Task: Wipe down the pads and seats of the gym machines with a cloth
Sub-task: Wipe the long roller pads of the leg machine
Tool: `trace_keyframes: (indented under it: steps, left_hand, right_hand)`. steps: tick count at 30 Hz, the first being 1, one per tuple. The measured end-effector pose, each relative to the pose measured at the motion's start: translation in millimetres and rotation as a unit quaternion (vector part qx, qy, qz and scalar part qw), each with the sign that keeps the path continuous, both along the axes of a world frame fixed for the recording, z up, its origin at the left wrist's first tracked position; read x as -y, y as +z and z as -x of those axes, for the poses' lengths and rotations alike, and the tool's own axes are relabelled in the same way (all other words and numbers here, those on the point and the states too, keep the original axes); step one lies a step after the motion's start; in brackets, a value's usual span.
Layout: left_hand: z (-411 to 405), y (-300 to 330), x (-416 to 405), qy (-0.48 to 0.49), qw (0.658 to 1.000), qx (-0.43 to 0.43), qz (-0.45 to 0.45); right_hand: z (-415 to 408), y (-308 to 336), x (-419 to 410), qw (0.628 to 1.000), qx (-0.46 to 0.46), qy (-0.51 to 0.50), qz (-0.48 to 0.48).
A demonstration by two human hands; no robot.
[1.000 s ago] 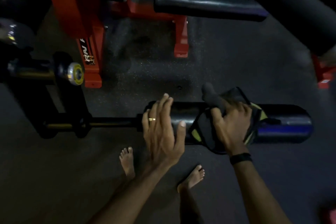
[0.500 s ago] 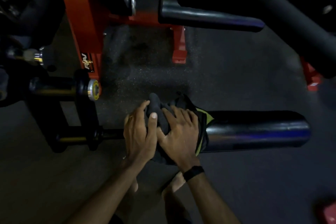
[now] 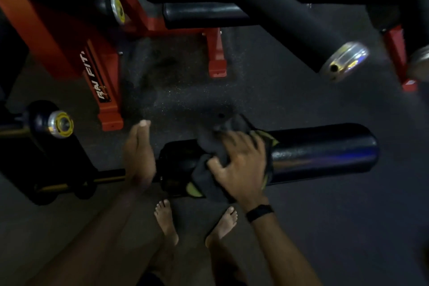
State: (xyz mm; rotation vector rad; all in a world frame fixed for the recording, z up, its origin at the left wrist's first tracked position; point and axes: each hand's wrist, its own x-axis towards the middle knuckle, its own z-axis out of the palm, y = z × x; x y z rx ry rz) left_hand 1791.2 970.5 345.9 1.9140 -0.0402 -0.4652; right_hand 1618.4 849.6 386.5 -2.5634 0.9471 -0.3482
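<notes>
- The right hand point(image 3: 241, 167) presses a dark cloth point(image 3: 209, 146) with yellow-green edges onto the black roller pad point(image 3: 325, 153), fingers curled into the cloth.
- The roller pad lies sideways, left to right. Most of its bare part runs off to the right of the hand.
- The left hand point(image 3: 139, 155) stands flat with straight fingers at the pad's left end, holding nothing.
- The right hand is nearer the bare part, so it will likely slide right.
</notes>
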Motion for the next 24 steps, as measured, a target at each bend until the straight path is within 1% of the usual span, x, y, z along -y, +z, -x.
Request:
trace_keyframes:
  steps: [2, 3, 5, 7, 10, 13, 14, 16, 18, 19, 21, 24]
  left_hand:
    - [0.7, -2.2, 13.4, -0.046, 0.991, -0.07, -0.109]
    - [5.5, -2.5, 17.4, -0.082, 0.977, -0.094, -0.172]
    - [14.9, -4.8, 20.6, -0.149, 0.946, -0.098, -0.272]
    - [17.8, -6.9, 19.1, -0.165, 0.935, -0.082, -0.302]
    - [15.4, -7.0, 11.7, -0.168, 0.935, -0.052, -0.308]
    - [22.1, 4.0, 15.2, -0.188, 0.938, 0.0, -0.29]
    - [26.2, 5.9, 12.6, -0.196, 0.938, 0.019, -0.285]
    - [37.9, 8.7, 4.6, -0.201, 0.934, 0.093, -0.281]
    - [52.3, 4.9, -8.7, -0.192, 0.935, 0.19, -0.231]
    - [57.5, 1.1, -14.0, -0.193, 0.936, 0.216, -0.198]
    - [60.4, -13.2, -20.4, -0.187, 0.935, 0.26, -0.151]
    - [61.8, -20.1, -22.3, -0.176, 0.933, 0.282, -0.133]
  right_hand:
    - [33.0, -1.0, 36.6, 1.0, -0.002, -0.021, 0.02]
    - [46.0, -2.1, 53.2, 0.999, -0.006, -0.034, 0.029]
    - [66.2, -6.0, 80.8, 0.996, -0.014, -0.071, 0.046]
    - [83.3, -8.6, 104.7, 0.992, -0.026, -0.108, 0.056]
    - [96.9, -5.1, 133.7, 0.983, -0.084, -0.152, 0.056]
    - [95.1, 9.7, 151.3, 0.976, -0.125, -0.177, 0.034]
    - [90.1, 12.0, 151.8, 0.975, -0.13, -0.177, 0.027]
    - [85.0, 13.0, 149.6, 0.978, -0.129, -0.162, 0.026]
    - [87.8, 8.0, 138.6, 0.981, -0.126, -0.145, 0.033]
    - [89.6, 4.9, 132.5, 0.982, -0.123, -0.142, 0.034]
    - [86.1, 2.1, 121.6, 0.982, -0.119, -0.142, 0.032]
    - [59.3, 7.1, 98.8, 0.99, -0.101, -0.097, 0.033]
